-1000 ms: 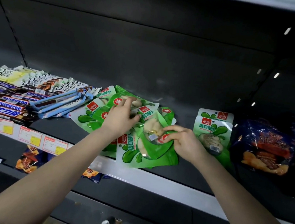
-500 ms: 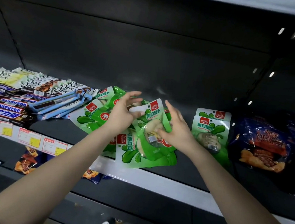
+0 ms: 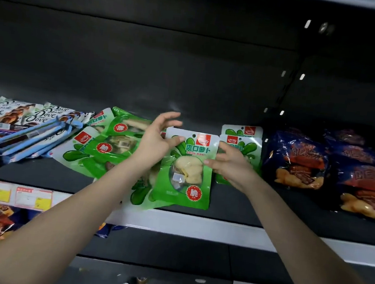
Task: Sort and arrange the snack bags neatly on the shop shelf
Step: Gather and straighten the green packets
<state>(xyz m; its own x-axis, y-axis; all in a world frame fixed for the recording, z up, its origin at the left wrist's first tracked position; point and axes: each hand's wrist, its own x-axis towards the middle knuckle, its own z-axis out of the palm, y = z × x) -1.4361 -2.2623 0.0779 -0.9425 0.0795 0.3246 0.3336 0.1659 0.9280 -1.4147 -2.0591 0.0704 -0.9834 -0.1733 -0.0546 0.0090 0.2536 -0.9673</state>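
While pinched, green bag [image 3: 186,176] between left hand [image 3: 156,144], right hand [image 3: 231,169] (upright)

On the shelf [image 3: 232,207], one snack bag [image 3: 186,172] was held at the middle, with the left hand [image 3: 156,143] at its ten o'clock corner and the right hand [image 3: 228,165] at its three o'clock edge. At nine o'clock lay a heap of bags [image 3: 108,149], overlapping one another, and beyond it, farther out at nine, the chocolate bars [image 3: 20,123]. At two o'clock a pair of bags [image 3: 243,138] lay one on the other; the larger bags [image 3: 296,163] lay farther out at three. Price tags [image 3: 12,195] sat on the shelf's front rail at eight o'clock.
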